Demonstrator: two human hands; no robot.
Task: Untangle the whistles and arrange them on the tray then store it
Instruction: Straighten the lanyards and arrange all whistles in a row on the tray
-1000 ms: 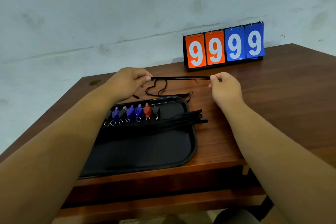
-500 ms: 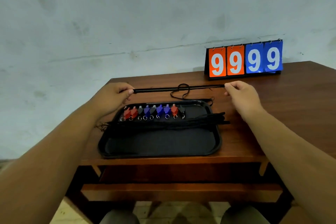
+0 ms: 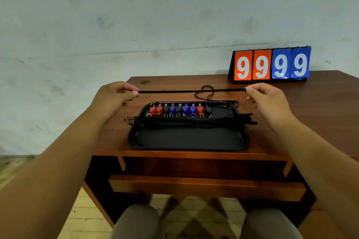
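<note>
Holding cord [image 3: 191, 91] taut

Left hand [image 3: 114, 95] and right hand [image 3: 266, 97] each pinch one end of the black cord between thumb and forefinger, remaining fingers curled. Whistles [image 3: 178, 110] stand in a row along the tray's [image 3: 186, 142] far edge. The tray sits at the table's [image 3: 314, 106] near edge.

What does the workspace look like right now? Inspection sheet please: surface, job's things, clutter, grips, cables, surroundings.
Surface: brown wooden table, dark spot near its far left corner.
Job's things: black tray near the front edge; nine whistles, red, blue and black, in a row along its far side; bundled lanyards lie across it, overhanging both ends.
Clutter: nothing seen.
Grips: left hand and right hand each pinch an end of one taut lanyard above the table.
Cables: loose cord loop on the table behind the tray.
Surroundings: scoreboard reading 9999 at the table's back, pale stained wall, what looks like a pulled-out drawer below.
</note>
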